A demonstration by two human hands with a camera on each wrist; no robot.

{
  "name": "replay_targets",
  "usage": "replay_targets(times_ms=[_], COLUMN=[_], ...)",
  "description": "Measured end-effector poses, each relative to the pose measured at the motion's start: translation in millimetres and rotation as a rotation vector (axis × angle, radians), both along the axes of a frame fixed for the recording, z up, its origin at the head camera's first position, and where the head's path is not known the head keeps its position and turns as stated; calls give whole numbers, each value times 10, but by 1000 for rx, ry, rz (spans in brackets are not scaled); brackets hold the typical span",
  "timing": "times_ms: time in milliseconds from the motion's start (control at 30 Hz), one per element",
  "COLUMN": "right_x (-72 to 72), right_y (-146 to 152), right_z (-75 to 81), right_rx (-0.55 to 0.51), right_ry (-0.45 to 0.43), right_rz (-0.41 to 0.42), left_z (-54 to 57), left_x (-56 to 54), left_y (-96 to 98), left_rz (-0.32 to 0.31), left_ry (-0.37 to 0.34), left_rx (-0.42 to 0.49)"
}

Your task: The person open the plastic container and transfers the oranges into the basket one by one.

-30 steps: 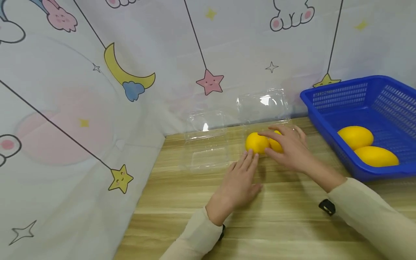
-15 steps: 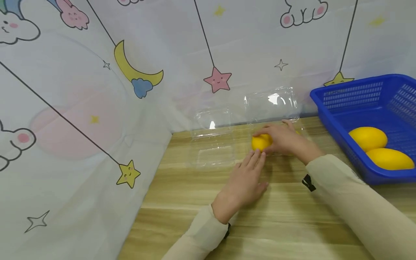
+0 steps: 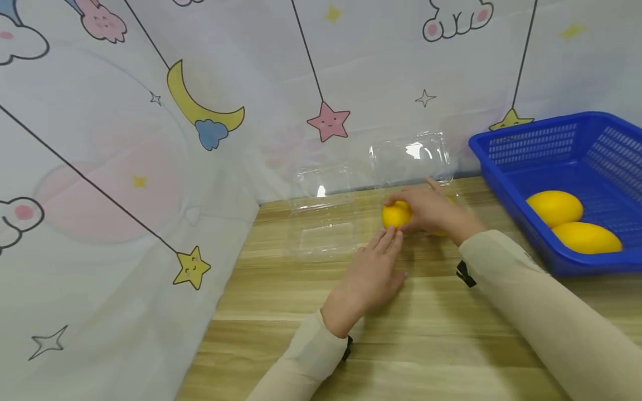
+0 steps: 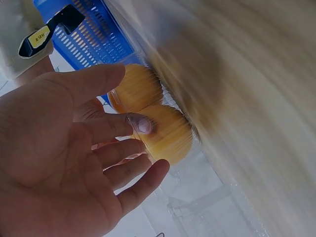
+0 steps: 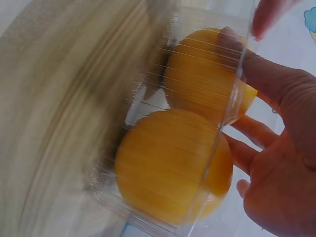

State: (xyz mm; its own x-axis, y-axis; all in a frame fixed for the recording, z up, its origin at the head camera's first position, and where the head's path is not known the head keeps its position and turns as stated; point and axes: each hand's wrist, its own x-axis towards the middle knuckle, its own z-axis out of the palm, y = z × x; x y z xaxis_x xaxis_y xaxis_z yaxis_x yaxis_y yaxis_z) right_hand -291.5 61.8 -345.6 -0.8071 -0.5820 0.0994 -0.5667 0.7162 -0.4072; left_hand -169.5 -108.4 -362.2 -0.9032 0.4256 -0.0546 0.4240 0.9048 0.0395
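Two yellow oval fruits sit side by side in a clear plastic clamshell box [image 3: 410, 161] whose lid stands raised at the back. My right hand [image 3: 435, 211] curls over the left yellow fruit [image 3: 395, 215], thumb in front and fingers behind. The right yellow fruit [image 5: 165, 163] is mostly covered by this hand in the head view; the right wrist view shows it through the ribbed wall. My left hand [image 3: 370, 274] reaches up from the front with fairly straight fingers, fingertips right at the box's front rim beside the left fruit.
A second clear clamshell box [image 3: 326, 239], lid up, stands left of the first. On the right is a blue plastic basket [image 3: 531, 149] holding two more yellow fruits [image 3: 554, 207]. Behind the wooden table [image 3: 281, 301] hangs a printed cloth [image 3: 271, 72].
My right hand has shifted left from over the right fruit to grip the left one. The left hand stays at the box's front, and the head view swung slightly.
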Motion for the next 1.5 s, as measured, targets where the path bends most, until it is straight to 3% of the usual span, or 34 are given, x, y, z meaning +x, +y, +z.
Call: replay_targets(times_ms=[400, 567, 767, 967, 1233, 1500], right_x=[-13, -31, 43, 145, 275, 420], right_y=[3, -39, -14, 89, 500, 1162], right_z=[-80, -10, 121, 329, 609, 708], right_rx=[-42, -27, -46, -91, -189, -174], right_ry=[38, 27, -11, 17, 60, 180], right_rz=[28, 65, 30, 2, -36, -132], left_z=[3, 1, -42, -63, -71, -61], left_x=[26, 23, 39, 47, 24, 2], left_y=[-9, -35, -35, -15, 10, 46], left_rz=[4, 29, 31, 28, 16, 5], left_ry=[3, -3, -24, -12, 7, 23], left_rx=[4, 18, 7, 7, 2, -12])
